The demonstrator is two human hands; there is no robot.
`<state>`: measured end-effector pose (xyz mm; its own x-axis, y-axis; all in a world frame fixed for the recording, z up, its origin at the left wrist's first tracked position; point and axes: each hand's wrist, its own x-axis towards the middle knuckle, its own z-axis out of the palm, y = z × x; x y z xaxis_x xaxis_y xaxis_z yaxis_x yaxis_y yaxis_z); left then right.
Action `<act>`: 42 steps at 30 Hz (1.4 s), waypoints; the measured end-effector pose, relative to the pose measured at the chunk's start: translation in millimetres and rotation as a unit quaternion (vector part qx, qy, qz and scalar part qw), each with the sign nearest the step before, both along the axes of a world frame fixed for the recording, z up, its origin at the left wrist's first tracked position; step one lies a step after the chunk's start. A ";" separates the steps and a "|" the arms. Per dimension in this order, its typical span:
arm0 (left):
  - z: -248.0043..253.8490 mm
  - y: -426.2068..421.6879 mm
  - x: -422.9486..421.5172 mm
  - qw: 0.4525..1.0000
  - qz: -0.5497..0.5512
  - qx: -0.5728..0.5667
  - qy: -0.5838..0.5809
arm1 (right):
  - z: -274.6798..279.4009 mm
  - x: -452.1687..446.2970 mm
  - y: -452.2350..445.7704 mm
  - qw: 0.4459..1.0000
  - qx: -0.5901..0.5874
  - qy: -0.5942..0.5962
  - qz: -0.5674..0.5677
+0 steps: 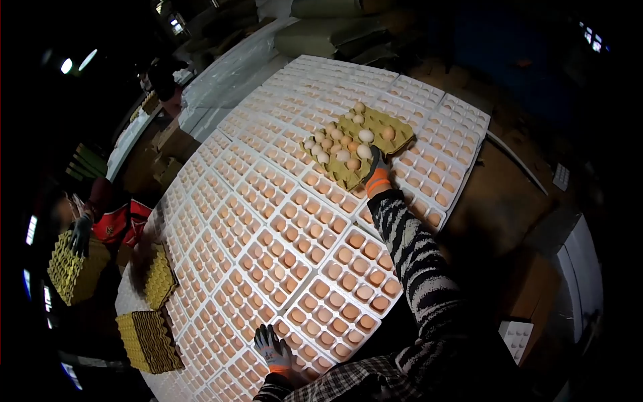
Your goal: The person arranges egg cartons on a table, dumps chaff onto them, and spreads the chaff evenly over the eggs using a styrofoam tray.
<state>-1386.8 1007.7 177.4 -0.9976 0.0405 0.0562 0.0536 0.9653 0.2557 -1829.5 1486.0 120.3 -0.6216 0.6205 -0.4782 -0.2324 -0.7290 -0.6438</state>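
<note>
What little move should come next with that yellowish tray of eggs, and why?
I'd probably bring the left hand over to steady the yellowish tray. Only the right hand is at it, by its near edge, and its eggs sit unevenly, above white trays already holding eggs.

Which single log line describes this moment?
right gloved hand: grips partly filled, yellowish pulp egg tray | left gloved hand: spread over white rectangular egg-filled trays

Two wearer grips [272,350] [377,169], one held egg carton [347,178]
</note>
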 end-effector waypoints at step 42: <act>42.3 240.4 -106.4 0.993 -0.058 0.044 0.091 | -170.7 902.0 389.2 0.351 0.585 -0.731 0.017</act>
